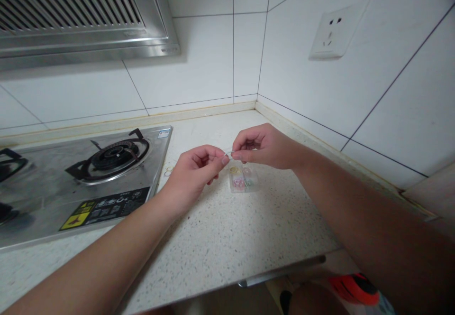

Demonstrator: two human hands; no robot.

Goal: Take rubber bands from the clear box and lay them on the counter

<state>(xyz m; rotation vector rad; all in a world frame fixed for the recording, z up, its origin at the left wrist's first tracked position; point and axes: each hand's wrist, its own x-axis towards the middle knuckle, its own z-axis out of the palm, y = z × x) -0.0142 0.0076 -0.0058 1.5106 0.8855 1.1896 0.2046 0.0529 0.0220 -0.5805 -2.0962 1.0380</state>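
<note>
My left hand [194, 172] pinches one end of a small, thin, whitish band [228, 153] between thumb and forefinger. At its other end, the thumb and fingertips of my right hand [261, 146] are closed on the same band, so it spans the short gap between both hands. Its exact kind is too small to make out. Below my fingers, a clear compartment box [243, 189] stands on the speckled counter, with thin yellow, pink and green loops inside. A few small yellowish rings [168, 170] lie on the counter, partly hidden behind my left hand.
A steel gas stove [46, 201] with black burners lies to the left, under a range hood [88, 49]. White tiled walls meet at the back corner, with a socket [327, 32] on the right. The counter's front edge [213, 292] runs nearest me, above a handle.
</note>
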